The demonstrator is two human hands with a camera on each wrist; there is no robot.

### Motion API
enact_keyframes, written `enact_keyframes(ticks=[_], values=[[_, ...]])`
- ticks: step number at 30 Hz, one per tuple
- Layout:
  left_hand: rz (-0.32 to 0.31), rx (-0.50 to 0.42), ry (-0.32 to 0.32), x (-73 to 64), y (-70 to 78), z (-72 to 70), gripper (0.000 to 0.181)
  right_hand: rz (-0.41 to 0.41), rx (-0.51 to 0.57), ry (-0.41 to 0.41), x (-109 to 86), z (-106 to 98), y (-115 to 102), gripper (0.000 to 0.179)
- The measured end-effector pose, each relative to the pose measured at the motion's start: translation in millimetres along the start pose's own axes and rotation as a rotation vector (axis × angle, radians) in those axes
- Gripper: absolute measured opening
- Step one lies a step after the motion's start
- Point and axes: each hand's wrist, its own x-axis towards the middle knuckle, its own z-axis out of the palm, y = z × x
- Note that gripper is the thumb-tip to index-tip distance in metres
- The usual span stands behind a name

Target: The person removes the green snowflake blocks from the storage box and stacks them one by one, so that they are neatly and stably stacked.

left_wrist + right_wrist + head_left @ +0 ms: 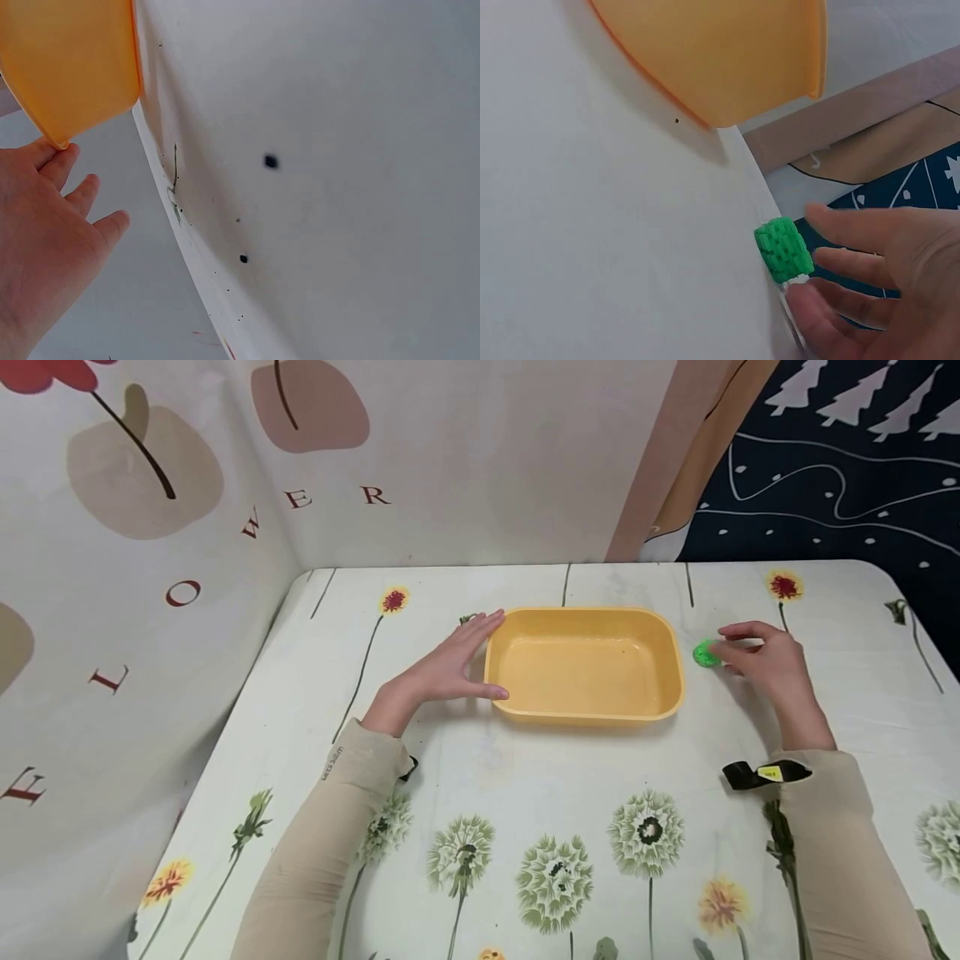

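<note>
A yellow rectangular tub (pixel 585 714) stands on the flower-print tablecloth. At its left end my left hand (pixel 450 668) has its fingers spread, the fingertips at the back corner and the thumb at the front one. The left wrist view shows those fingers (pixel 45 161) touching the tub's corner. Right of the tub lies a small bright green piece (pixel 706 653), rounded and covered in raised blocks like a toy tyre's tread (pixel 784 250). My right hand (pixel 768 664) is beside it with thumb and fingers apart, and no firm hold shows.
Printed curtains (pixel 465 460) hang behind and to the left of the table, and a dark one (pixel 840 485) covers the back right. The tablecloth (pixel 525 777) runs to a rounded back right corner. A black strap (pixel 765 774) sits on the right wrist.
</note>
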Motion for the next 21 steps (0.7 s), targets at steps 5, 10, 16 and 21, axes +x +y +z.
enact_keyframes(ticks=[5, 10, 16, 21], values=[[0.005, -0.001, 0.0, 0.6, 0.7, -0.5, 0.116, -0.088, -0.129, -0.069, 2.4, -0.7, -0.6, 0.06], [0.006, -0.005, 0.0, 0.9, 0.5, -0.2, 0.115, -0.138, -0.172, -0.056, 4.0, 1.8, -0.8, 0.052], [0.008, -0.004, -0.005, 0.7, 0.2, 0.2, 0.115, -0.133, -0.19, -0.051, 6.9, 4.8, 0.9, 0.048], [0.007, -0.004, -0.004, 1.0, 0.2, 0.4, 0.115, -0.128, -0.181, -0.065, 5.5, 2.1, -0.6, 0.052]])
